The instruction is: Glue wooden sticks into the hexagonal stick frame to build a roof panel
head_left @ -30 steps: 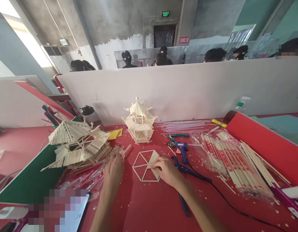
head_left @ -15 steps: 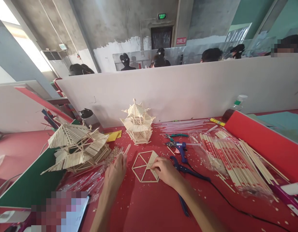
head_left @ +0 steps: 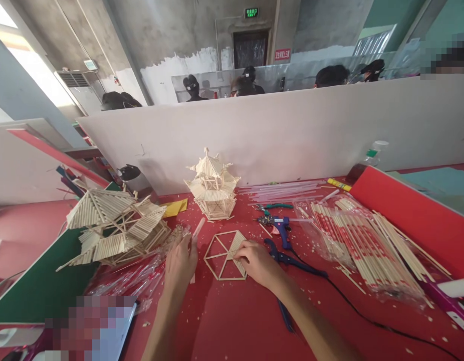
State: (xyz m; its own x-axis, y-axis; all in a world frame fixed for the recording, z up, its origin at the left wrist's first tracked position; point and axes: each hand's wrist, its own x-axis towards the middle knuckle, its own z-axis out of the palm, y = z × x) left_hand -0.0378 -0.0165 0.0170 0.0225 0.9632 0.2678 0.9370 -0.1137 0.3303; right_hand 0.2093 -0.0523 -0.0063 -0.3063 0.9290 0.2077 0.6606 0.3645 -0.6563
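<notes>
A flat hexagonal stick frame (head_left: 219, 279) with spokes lies on the red table, one triangular section covered by thin wooden sticks. My right hand (head_left: 256, 263) is over that section, thumb and forefinger closed against the sticks near the frame's centre; the fingertips partly hide what they grip. To the frame's left, my left hand (head_left: 181, 260) has its fingers stretched forward and slightly apart at a pile of short cut sticks (head_left: 177, 233). A pale pinkish strip (head_left: 199, 226) lies partly under that hand. Behind the frame stands a small stick pagoda (head_left: 213, 185).
A larger stick pagoda (head_left: 119, 225) leans at left by a green board (head_left: 36, 286). At right are a blue glue gun (head_left: 280, 228), blue-handled cutters (head_left: 299, 262), green pliers (head_left: 279, 206) and bagged sticks (head_left: 363, 240). A white partition (head_left: 292, 135) closes the back.
My left hand has shifted slightly left, uncovering the lower end of the pinkish strip. My right hand stays at the same section of the frame. The camera view has tilted slightly.
</notes>
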